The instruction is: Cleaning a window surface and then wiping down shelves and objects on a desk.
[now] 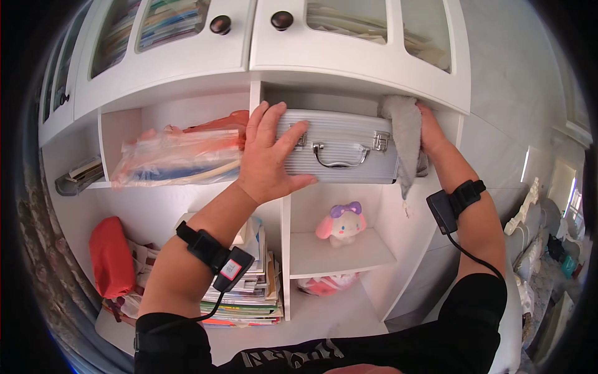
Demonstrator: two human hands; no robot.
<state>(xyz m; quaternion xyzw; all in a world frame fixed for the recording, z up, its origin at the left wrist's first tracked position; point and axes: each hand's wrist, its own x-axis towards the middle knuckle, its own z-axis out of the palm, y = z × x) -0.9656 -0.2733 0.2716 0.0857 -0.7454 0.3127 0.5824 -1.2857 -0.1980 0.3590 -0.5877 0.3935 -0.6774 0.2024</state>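
Note:
A ribbed silver metal case [343, 140] with a chrome handle and two latches lies in the upper right compartment. My left hand [271, 154] rests spread over its left front end, fingers on the top edge and thumb near the lower edge. My right hand [427, 126] is at the right side of the compartment, partly behind a grey plush cloth [405, 135]. The cloth hangs in a point over the case's right end, held in my right hand, whose fingertips are hidden.
Plastic-wrapped items [182, 159] protrude from the left compartment. Below are a plush toy [345, 224], a paper stack [266, 290] and a red bag [112, 257]. Glass-paned cabinet doors [359, 56] with dark knobs overhang the shelf. A curtain [60, 271] hangs at left.

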